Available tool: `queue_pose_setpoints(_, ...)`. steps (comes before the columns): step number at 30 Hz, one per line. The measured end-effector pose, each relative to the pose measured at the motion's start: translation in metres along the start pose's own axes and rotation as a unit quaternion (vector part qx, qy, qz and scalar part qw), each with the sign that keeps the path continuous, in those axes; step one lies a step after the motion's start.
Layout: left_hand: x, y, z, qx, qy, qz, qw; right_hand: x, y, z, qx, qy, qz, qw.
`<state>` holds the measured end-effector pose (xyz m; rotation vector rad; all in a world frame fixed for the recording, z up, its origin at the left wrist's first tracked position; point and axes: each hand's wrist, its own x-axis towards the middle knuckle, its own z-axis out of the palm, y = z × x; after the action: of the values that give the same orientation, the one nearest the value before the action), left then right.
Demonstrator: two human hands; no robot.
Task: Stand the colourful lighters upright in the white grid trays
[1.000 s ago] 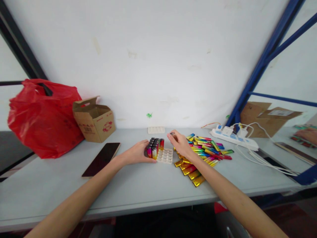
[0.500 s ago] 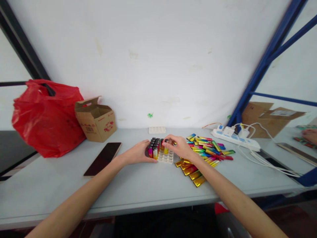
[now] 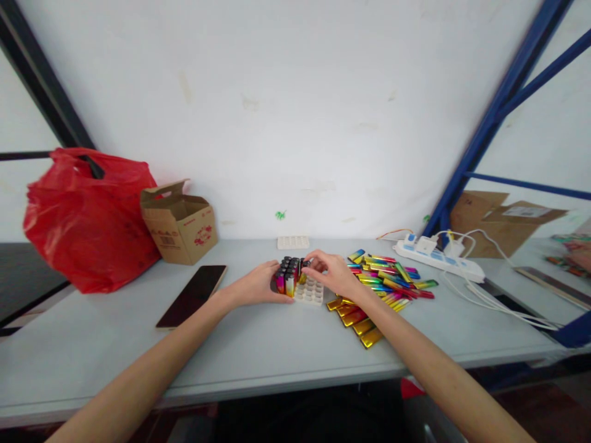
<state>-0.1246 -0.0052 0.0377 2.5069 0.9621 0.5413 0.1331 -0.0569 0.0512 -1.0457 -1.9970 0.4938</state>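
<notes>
Several metallic-coloured lighters (image 3: 289, 284) with black tops stand upright in the left part of a white plastic tray (image 3: 314, 294) with a grid of holes. My left hand (image 3: 265, 284) is curled round the tray's left end, its thumb and fingers against the tray and the outer lighters. Over the middle of the tray, my right hand (image 3: 330, 271) pinches the top of a yellow lighter (image 3: 302, 278) that stands upright beside the filled rows. Right of the tray lies a loose pile of shiny, multicoloured lighters (image 3: 392, 277), partly under my right forearm.
A second white tray (image 3: 293, 242) is by the wall. To the left are a dark phone (image 3: 192, 295), an open cardboard box (image 3: 184, 231) and a red plastic bag (image 3: 92, 227). A power strip (image 3: 441, 259) with cables lies right. Another person's hand (image 3: 582, 249) shows at the far right.
My right hand has shifted slightly left with the yellow lighter, bringing it from above the bare holes to beside the filled rows. My left hand keeps its place.
</notes>
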Motion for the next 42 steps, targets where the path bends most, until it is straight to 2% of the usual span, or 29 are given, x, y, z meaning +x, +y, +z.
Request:
queue_pose_setpoints(13,0.000,-0.002,0.000,-0.010,-0.005,0.009,1.000,0.000,-0.001,-0.004,-0.043,0.033,0.002,0.999)
queue_pose_setpoints(27,0.001,-0.003,0.000,-0.014,-0.008,0.000,1.000,0.001,-0.002,-0.011,-0.083,0.010,-0.019,0.996)
queue_pose_setpoints(35,0.001,-0.002,0.000,-0.010,-0.006,0.004,1.000,0.001,0.002,0.002,-0.002,0.019,-0.005,1.000)
queue_pose_setpoints(38,0.001,-0.002,0.000,-0.007,-0.007,0.006,1.000,0.001,0.005,-0.005,-0.010,0.026,0.002,1.000)
queue_pose_setpoints(42,0.000,-0.002,0.000,-0.001,-0.006,-0.001,1.000,0.003,0.016,-0.028,-0.056,0.040,0.019,0.997)
